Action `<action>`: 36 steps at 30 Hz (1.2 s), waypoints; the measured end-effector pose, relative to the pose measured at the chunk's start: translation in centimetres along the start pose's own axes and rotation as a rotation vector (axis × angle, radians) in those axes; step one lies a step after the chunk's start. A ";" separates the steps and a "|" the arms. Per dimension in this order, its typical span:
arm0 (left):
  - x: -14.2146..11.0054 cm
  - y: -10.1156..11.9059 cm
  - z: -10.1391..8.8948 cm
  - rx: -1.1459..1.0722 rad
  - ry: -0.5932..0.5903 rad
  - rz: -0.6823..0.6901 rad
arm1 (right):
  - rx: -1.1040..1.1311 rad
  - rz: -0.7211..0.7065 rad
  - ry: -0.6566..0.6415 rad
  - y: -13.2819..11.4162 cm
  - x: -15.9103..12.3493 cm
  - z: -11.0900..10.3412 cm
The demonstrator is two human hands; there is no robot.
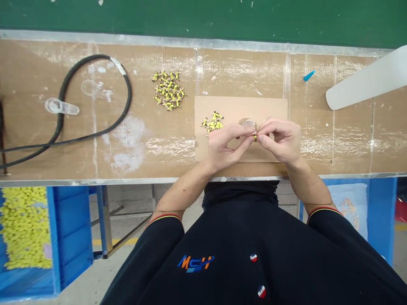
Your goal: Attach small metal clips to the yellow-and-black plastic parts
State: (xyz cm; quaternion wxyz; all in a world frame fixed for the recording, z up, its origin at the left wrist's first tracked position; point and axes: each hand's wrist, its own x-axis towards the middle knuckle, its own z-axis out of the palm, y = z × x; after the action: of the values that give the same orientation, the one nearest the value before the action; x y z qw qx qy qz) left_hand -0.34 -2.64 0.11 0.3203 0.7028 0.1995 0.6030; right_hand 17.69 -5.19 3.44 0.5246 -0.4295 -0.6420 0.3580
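My left hand [227,144] and my right hand [280,140] meet above a cardboard sheet [241,108], their fingertips pinching a small yellow wire terminal [255,137]. Just behind the fingers stands a small transparent plastic piece [248,124]. Left of my left hand, a small heap of yellow terminals [213,122] lies on the sheet. A larger heap of the same terminals [168,90] lies on the cardboard-covered bench [152,156] beyond the sheet's left edge.
A black cable [95,101] loops across the bench's left side near a transparent plastic scoop [60,106]. A blue plastic piece [309,76] and a white blade-shaped part [365,78] lie to the right. Below the bench stand a blue crate of yellow parts [25,228] and another blue crate [349,203].
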 end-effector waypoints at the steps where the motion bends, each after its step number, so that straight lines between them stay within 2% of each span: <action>1: 0.0 0.0 -0.1 0.001 -0.011 -0.003 | 0.020 0.018 -0.010 0.0 0.0 0.0; 11: 0.4 0.2 -0.6 -0.072 -0.119 -0.067 | 0.164 0.227 -0.079 -0.2 0.4 -0.4; 18: 0.3 0.3 -0.7 -0.104 -0.153 -0.114 | 0.215 0.306 -0.101 -0.2 0.5 -0.5; 36: 0.1 0.3 -0.8 -0.071 -0.155 -0.121 | 0.252 0.291 -0.150 0.2 0.5 -0.6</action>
State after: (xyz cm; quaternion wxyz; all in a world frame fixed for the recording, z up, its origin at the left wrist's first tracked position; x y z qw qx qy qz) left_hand -1.11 -2.66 0.42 0.3954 0.7221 0.1949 0.5331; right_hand 18.31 -4.66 3.55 0.4676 -0.4209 -0.5605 0.5385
